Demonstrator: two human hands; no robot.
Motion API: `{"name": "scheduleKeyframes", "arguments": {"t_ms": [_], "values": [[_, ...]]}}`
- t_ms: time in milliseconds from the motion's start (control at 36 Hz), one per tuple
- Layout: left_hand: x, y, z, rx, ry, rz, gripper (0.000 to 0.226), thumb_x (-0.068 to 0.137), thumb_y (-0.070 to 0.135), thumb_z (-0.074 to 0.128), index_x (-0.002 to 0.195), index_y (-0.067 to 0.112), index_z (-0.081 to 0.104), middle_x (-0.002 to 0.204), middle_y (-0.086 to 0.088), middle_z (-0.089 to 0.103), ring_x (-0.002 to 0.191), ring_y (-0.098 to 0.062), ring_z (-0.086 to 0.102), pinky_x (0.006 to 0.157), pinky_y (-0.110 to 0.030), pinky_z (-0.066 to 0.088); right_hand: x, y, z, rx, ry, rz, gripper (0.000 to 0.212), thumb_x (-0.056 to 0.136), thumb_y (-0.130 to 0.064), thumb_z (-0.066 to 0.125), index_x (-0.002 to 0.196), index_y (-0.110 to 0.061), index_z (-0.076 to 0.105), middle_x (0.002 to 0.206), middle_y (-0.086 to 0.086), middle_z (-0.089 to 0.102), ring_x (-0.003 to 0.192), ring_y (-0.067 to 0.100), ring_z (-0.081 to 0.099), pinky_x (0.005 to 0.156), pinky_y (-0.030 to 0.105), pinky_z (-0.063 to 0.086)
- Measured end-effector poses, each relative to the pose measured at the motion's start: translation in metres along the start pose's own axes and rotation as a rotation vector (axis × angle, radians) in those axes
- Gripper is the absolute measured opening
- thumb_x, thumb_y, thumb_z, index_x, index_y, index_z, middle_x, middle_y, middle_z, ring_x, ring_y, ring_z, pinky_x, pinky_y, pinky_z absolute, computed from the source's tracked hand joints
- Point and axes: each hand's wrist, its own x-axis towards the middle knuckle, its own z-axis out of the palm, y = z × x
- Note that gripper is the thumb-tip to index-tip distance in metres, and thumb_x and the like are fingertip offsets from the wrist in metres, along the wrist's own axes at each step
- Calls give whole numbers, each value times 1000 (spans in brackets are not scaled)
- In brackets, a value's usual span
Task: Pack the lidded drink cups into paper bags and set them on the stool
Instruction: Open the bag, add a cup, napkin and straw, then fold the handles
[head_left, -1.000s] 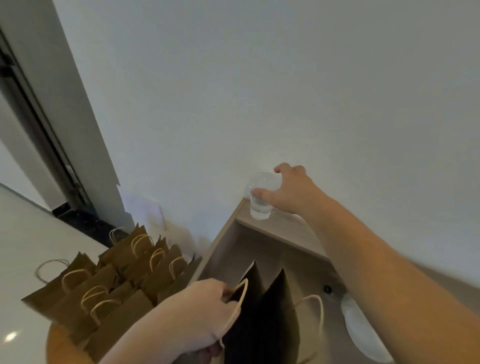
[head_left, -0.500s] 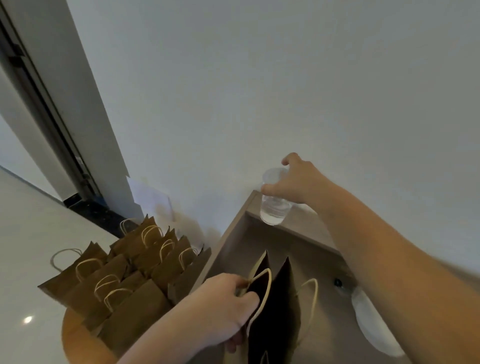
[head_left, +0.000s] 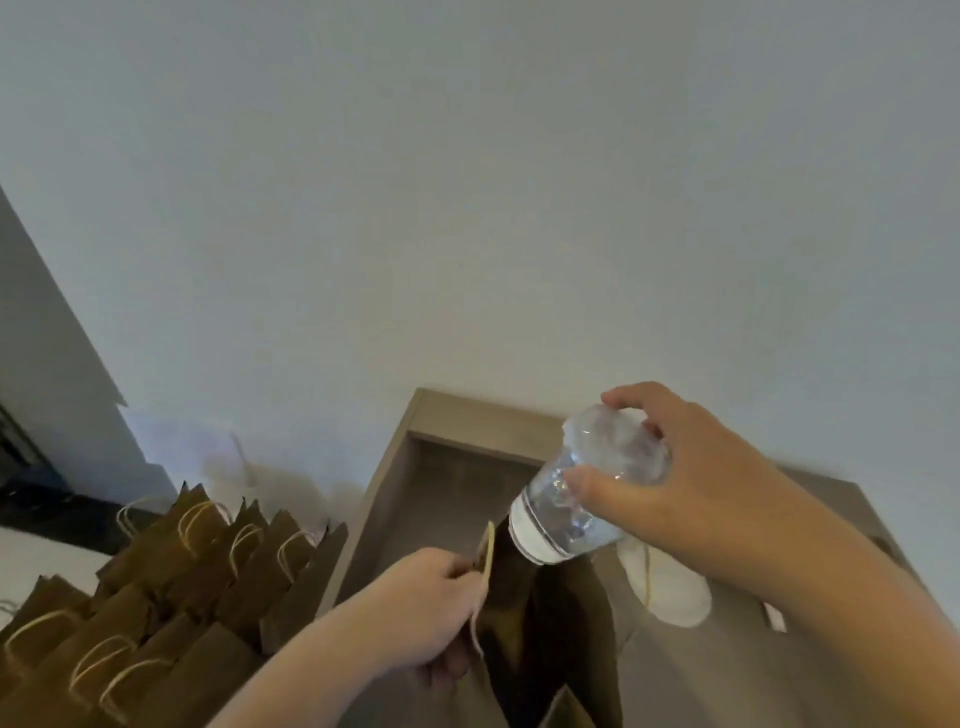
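Right hand (head_left: 691, 483) grips the lidded cup (head_left: 582, 493) at its upper end, fingers and thumb curled round it. The cup has left the ledge (head_left: 467, 415) at centre frame, where it stood a second ago. It now hangs tilted, base just above the mouth of the open bag (head_left: 550, 613) at lower centre, not yet inside. My left hand (head_left: 421, 608) pinches the bag's near rim. I judge lowering to be next. Packed bags (head_left: 197, 571) stand at lower left.
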Motion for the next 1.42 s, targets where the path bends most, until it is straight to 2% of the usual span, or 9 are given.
{"name": "scheduleKeyframes", "arguments": {"t_ms": [250, 417, 556, 667, 833, 944, 1056, 1139, 1417], "values": [[8, -4, -16, 98, -35, 24, 31, 108, 26, 42, 99, 8, 66, 58, -7, 66, 44, -18, 62, 57, -31, 55, -34, 12, 27, -145, -93, 30, 84, 59, -86, 66, 132, -75, 26, 132, -40, 34, 118, -3, 55, 91, 23, 47], [16, -3, -7, 193, -89, 10, 32, 108, 36, 45, 102, 19, 71, 65, -4, 74, 51, -17, 66, 56, -28, 58, -36, 12, 57, -529, -294, -102, 95, 70, -76, 67, 149, -57, 19, 129, -18, 29, 119, 12, 47, 94, 29, 44], [15, -9, -1, 135, -107, 103, 40, 107, 41, 51, 109, 5, 69, 61, -11, 67, 42, -19, 59, 48, -26, 52, -33, 9, 65, -494, -329, -170, 86, 69, -73, 65, 143, -58, 23, 123, -19, 30, 112, 10, 50, 91, 26, 44], [18, -17, -6, 104, -139, 130, 35, 101, 35, 52, 104, 4, 68, 57, -11, 64, 41, -22, 57, 53, -30, 51, -29, 14, 76, -428, -407, -88, 92, 71, -72, 71, 146, -61, 18, 124, -21, 33, 107, 11, 57, 77, 19, 41], [18, -25, -20, 91, -191, 149, 36, 76, 42, 44, 91, 14, 61, 54, -7, 65, 41, -20, 59, 47, -23, 48, -32, 17, 102, -395, -342, -33, 92, 68, -69, 77, 140, -46, 25, 129, -20, 46, 108, 7, 61, 91, 30, 57], [17, -27, -25, 104, -240, 155, 39, 81, 46, 45, 100, 16, 61, 58, -4, 67, 46, -17, 61, 55, -26, 53, -30, 24, 117, -469, -325, -27, 79, 73, -63, 79, 133, -43, 31, 131, -20, 50, 109, 5, 55, 90, 22, 45], [14, -29, -18, 121, -194, 185, 34, 84, 41, 42, 98, 19, 63, 57, -5, 67, 47, -19, 63, 55, -27, 53, -19, 30, 123, -578, -447, 46, 71, 78, -62, 79, 127, -37, 34, 130, -8, 58, 117, 20, 56, 101, 37, 48], [14, -32, -10, 125, -118, 213, 33, 82, 40, 41, 93, 17, 63, 55, -6, 68, 46, -20, 63, 52, -25, 51, -8, 34, 135, -610, -519, 93, 78, 83, -56, 78, 141, -32, 32, 139, 1, 54, 127, 30, 55, 108, 47, 50], [22, -28, 3, 164, -55, 175, 37, 85, 45, 39, 87, 18, 64, 61, -9, 74, 50, -22, 70, 48, -24, 51, 23, 73, 178, -736, -632, 153, 66, 100, -39, 66, 158, -26, 37, 155, 11, 46, 136, 39, 56, 108, 56, 51]]}}
